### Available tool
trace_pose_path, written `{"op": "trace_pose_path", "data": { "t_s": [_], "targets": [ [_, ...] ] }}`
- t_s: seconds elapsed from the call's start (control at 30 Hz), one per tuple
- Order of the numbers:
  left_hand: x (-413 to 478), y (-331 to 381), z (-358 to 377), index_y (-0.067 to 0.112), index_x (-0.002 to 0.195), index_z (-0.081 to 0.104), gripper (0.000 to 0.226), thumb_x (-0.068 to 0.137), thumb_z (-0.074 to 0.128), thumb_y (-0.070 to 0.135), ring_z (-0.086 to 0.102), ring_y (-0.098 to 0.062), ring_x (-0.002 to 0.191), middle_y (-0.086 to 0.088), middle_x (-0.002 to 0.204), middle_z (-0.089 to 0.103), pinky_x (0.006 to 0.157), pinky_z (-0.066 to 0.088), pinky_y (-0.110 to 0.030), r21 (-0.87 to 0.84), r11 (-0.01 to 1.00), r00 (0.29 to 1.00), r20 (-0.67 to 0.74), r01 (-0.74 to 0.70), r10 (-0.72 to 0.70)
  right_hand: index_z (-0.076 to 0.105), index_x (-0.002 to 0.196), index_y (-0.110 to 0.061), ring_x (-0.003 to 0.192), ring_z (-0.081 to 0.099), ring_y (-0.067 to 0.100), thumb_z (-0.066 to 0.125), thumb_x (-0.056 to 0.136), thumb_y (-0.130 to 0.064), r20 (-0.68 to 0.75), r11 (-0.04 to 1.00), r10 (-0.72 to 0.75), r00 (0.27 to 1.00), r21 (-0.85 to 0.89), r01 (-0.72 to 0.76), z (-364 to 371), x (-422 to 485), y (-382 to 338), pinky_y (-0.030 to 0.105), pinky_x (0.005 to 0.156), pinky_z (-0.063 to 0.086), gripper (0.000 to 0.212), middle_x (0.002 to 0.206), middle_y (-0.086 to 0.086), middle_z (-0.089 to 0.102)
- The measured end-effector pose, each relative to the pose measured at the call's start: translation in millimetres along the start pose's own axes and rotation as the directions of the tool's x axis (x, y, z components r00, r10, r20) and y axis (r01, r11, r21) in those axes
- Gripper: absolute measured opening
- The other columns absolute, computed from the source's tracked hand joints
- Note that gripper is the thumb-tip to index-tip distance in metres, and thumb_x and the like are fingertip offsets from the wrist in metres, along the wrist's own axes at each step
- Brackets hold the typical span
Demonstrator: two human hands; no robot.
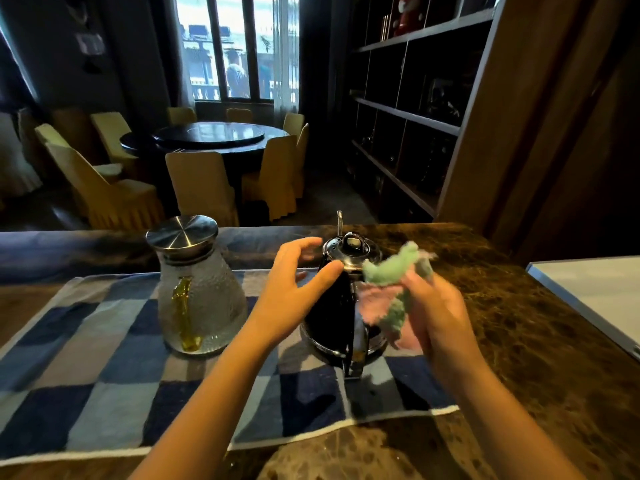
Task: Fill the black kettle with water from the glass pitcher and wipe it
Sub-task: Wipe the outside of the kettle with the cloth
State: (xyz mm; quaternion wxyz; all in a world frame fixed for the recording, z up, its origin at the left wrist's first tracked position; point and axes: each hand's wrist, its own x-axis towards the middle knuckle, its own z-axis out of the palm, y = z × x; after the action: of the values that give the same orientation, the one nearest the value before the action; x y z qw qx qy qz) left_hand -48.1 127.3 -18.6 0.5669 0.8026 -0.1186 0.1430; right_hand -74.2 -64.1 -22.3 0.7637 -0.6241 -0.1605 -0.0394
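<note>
My right hand (pixel 440 317) grips one bunched pink-and-green cloth (pixel 388 292) at the right side of the one black kettle (pixel 330 317). My left hand (pixel 294 289) is spread and holds nothing, its thumb at the kettle's upper left edge. The kettle stands lidded on one blue checked mat (pixel 86 358) on the marble counter (pixel 519 323), and the one glass pitcher (pixel 199 299), steel lid on, stands just left of it on that mat.

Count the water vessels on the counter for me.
2. The pitcher stands on the left of the mat; the kettle stands to its right, partly behind the right hand, which holds a cloth. I see none hidden.
</note>
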Motion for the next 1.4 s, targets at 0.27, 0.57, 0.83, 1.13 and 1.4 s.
{"op": "trace_pose_path", "data": {
  "t_s": [0.27,0.57,0.83,1.13,1.4],
  "targets": [
    [-18.0,29.2,-8.3,0.025,0.117,0.067,0.07,0.056,0.078,0.059,0.065,-0.023,0.11,-0.007,0.123,0.067,0.096,0.052,-0.04,-0.722,0.613,0.941,0.317,0.322,-0.121,0.061,0.106,0.005,0.079,0.063,0.023,0.055,0.09,-0.002,0.26,0.983,0.084,0.962,-0.181,-0.037,59.0,64.1,-40.4,0.029,0.067,0.054,0.018,0.092,0.017,0.065],
    [-30.7,7.5,-13.1,0.024,0.099,0.064,0.03,0.094,0.042,0.043,0.066,-0.02,0.101,0.002,0.101,0.074,0.1,0.046,-0.045,-0.617,0.737,0.904,-0.095,0.275,-0.417,0.064,0.103,0.002,0.087,0.064,0.018,0.045,0.087,0.008,0.374,0.924,0.188,0.908,-0.381,-0.034,65.4,79.8,-20.7,0.03,0.078,0.053,0.025,0.097,0.016,0.069],
    [-24.4,-13.3,-25.3,0.009,0.127,0.054,0.039,0.098,0.043,0.033,0.061,-0.028,0.107,-0.012,0.119,0.066,0.091,0.047,-0.039,-0.656,0.693,0.834,-0.173,0.298,-0.523,0.068,0.088,-0.027,0.094,0.064,0.014,0.057,0.085,-0.03,0.151,0.5,-0.003,0.989,-0.856,0.132,28.7,124.1,8.5,0.041,0.085,0.053,0.012,0.093,-0.011,0.069],
    [47.4,-12.0,37.6,0.019,0.088,0.056,0.042,0.099,0.026,0.046,0.059,-0.004,0.079,0.004,0.079,0.063,0.067,0.048,-0.014,-0.498,0.759,0.896,0.092,0.42,-0.435,0.065,0.094,-0.032,0.095,0.063,0.018,0.052,0.087,-0.038,-0.013,0.504,-0.004,1.0,-0.864,-0.009,28.8,126.7,28.4,0.038,0.08,0.053,0.016,0.102,-0.006,0.07],
    [5.4,-68.2,66.7,0.009,0.125,0.054,0.051,0.099,0.032,0.046,0.057,-0.036,0.11,-0.016,0.118,0.061,0.097,0.048,-0.038,-0.419,0.756,0.83,-0.011,0.503,-0.558,0.065,0.09,-0.031,0.088,0.062,0.016,0.053,0.086,-0.032,-0.051,0.551,-0.04,0.998,-0.834,-0.021,28.0,130.0,36.5,0.032,0.071,0.051,0.013,0.094,-0.007,0.069]
  ]
}}
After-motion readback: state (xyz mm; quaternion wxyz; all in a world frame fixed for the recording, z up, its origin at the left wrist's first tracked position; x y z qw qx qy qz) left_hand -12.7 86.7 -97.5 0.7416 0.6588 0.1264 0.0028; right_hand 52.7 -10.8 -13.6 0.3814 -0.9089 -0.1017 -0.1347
